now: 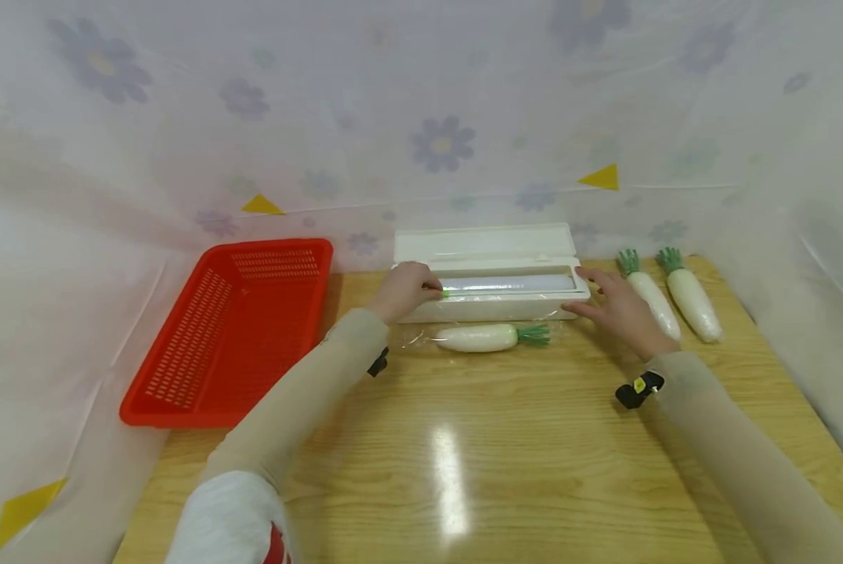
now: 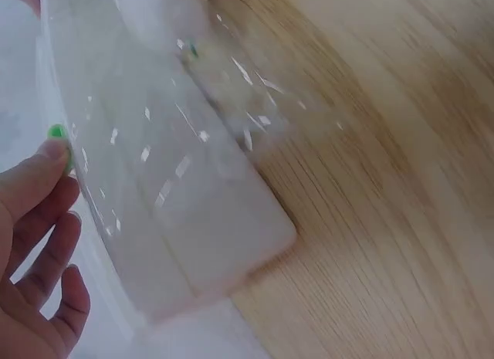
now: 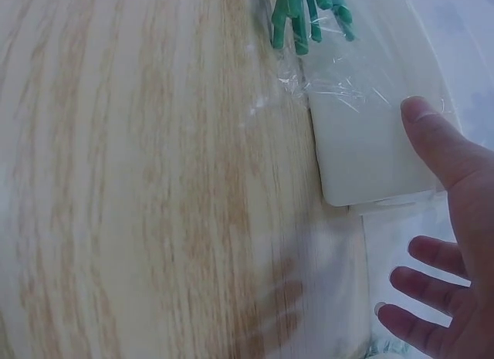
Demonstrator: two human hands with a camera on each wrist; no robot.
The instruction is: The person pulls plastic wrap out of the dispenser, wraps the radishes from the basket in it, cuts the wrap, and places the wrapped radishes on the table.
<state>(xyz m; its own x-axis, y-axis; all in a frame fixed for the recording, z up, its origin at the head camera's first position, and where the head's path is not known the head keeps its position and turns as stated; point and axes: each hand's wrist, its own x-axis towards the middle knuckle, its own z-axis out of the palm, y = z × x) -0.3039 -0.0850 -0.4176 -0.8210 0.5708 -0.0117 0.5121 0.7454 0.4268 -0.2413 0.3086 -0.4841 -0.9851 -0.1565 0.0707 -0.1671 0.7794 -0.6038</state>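
A white cling film box (image 1: 492, 310) stands with its lid (image 1: 483, 241) raised and a roll of film (image 1: 506, 283) inside. My left hand (image 1: 402, 290) pinches a small green slide cutter (image 2: 56, 133) between thumb and forefinger at the box's front top edge, toward its left end. At the right end, my right hand (image 1: 622, 309) steadies the box, thumb touching the front wall and the other fingers spread. Clear film (image 2: 247, 93) hangs down the front onto the table. In front of the box lies a white radish (image 1: 474, 339) with green stalks, film around it.
To the left stands a red plastic basket (image 1: 323, 274) with perforated sides. Two more white radishes (image 1: 656, 304) lie right of the box, beside my right forearm. A flowered curtain (image 1: 365, 157) closes off the back of the wooden table (image 1: 520, 462).
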